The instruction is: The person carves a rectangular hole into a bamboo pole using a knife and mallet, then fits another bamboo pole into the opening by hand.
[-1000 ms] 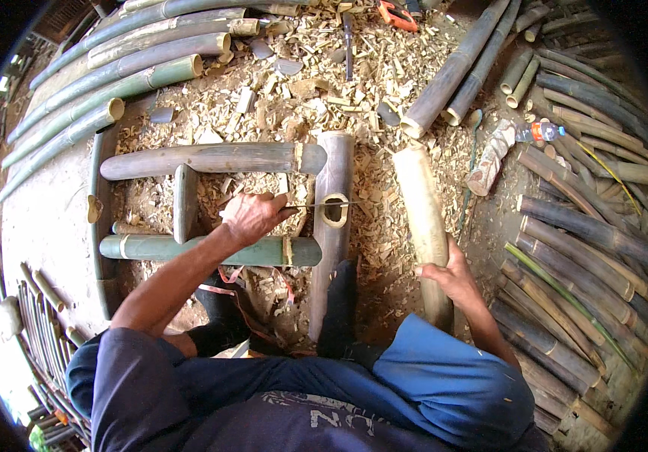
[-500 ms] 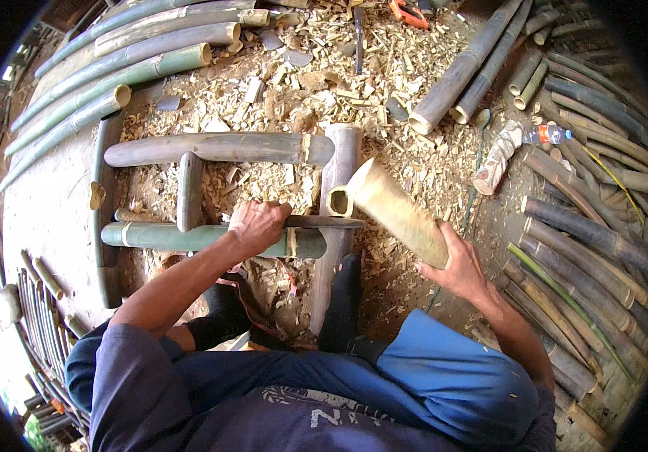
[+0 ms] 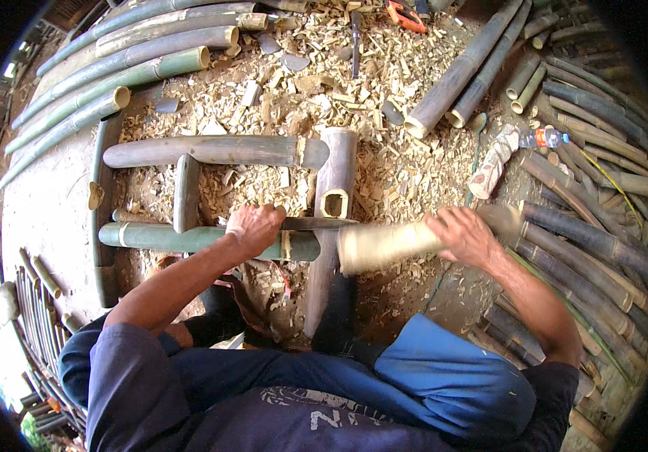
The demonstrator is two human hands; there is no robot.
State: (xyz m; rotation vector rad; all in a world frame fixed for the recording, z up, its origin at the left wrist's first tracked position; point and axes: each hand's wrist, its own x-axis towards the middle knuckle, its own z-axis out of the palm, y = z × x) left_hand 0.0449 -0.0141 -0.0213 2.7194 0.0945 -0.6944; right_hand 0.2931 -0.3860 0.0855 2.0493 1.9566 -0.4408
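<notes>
My left hand (image 3: pixel 253 230) is closed round the handle end of a dark, flat blade (image 3: pixel 322 224), which lies along the top of a green bamboo rail (image 3: pixel 158 237). The blade's far end reaches the upright bamboo post (image 3: pixel 335 162), just below a squarish hole cut in it. In my right hand (image 3: pixel 465 235) is a thick, pale bamboo club (image 3: pixel 384 247), blurred by motion. It lies nearly level, its broad end beside the post and close to the blade tip. Whether the two touch I cannot tell. A grey bamboo rail (image 3: pixel 218 151) and a short crosspiece (image 3: pixel 186 193) belong to the same frame.
Wood chips (image 3: pixel 263 113) cover the ground. Long bamboo poles (image 3: pixel 135 75) lie at the far left, with more poles (image 3: pixel 587 233) stacked on the right. Beyond lies an orange-handled tool (image 3: pixel 405 16). A plastic bottle (image 3: pixel 544 138) rests near a wrapped bundle (image 3: pixel 494 161).
The club has swung from a steep slant to nearly level, its broad end dropping toward me. My right hand has risen away from me. My left hand and the blade stay almost in place.
</notes>
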